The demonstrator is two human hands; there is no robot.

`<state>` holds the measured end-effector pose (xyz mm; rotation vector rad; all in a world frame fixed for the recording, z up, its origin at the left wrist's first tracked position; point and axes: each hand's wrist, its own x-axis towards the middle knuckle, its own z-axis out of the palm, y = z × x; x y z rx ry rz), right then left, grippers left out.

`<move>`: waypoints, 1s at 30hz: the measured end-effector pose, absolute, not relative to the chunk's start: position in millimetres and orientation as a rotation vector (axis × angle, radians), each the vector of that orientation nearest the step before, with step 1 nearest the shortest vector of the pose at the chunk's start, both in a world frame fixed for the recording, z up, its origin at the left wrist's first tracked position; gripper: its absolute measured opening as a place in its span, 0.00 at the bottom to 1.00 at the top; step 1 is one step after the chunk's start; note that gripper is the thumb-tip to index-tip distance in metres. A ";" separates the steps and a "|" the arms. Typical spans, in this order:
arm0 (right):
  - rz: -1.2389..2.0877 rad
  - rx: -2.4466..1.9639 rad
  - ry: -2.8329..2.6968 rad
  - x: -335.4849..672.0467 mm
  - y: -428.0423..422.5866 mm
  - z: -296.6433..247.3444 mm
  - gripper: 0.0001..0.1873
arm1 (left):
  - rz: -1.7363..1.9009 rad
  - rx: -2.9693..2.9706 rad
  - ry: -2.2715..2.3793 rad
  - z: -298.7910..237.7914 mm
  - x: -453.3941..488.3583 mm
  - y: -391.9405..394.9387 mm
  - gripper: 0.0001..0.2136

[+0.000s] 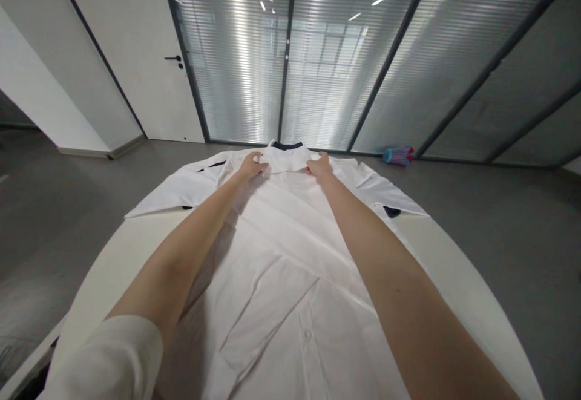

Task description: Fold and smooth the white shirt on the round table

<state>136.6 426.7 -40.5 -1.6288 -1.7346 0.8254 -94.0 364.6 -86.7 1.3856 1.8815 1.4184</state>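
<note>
Left hand (253, 165) and right hand (320, 165) pinch the white shirt (290, 218) by its collar (287, 161), fingers closed on the cloth. Most of the shirt lies a bit wrinkled on the white table (458, 267), from the grip back toward the person, with sleeves (390, 189) out to both sides. Past the grip, to the right, a blue and purple thing (397, 155) lies on the floor (458, 191), too small to tell what it holds.

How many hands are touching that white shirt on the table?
2. The left hand is at the left end of the collar on the white shirt; the right hand is at its right end. No other hands show.
</note>
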 end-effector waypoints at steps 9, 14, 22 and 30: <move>0.564 -1.663 -2.016 146.6 409.6 -41.8 0.31 | 1.445 1.375 1.967 -79.1 -88.5 372.6 0.26; 0.437 -1.748 -2.063 140.6 395.9 -39.3 0.28 | 1.468 1.524 2.181 -72.6 -72.2 351.4 0.25; 0.088 -1.118 -2.567 122.5 375.9 -55.4 0.34 | 0.628 2.357 2.047 -71.9 -35.5 319.7 0.26; 0.316 -1.352 -2.796 126.9 387.4 -57.9 0.47 | 0.152 2.219 2.118 -64.8 -40.5 322.0 0.33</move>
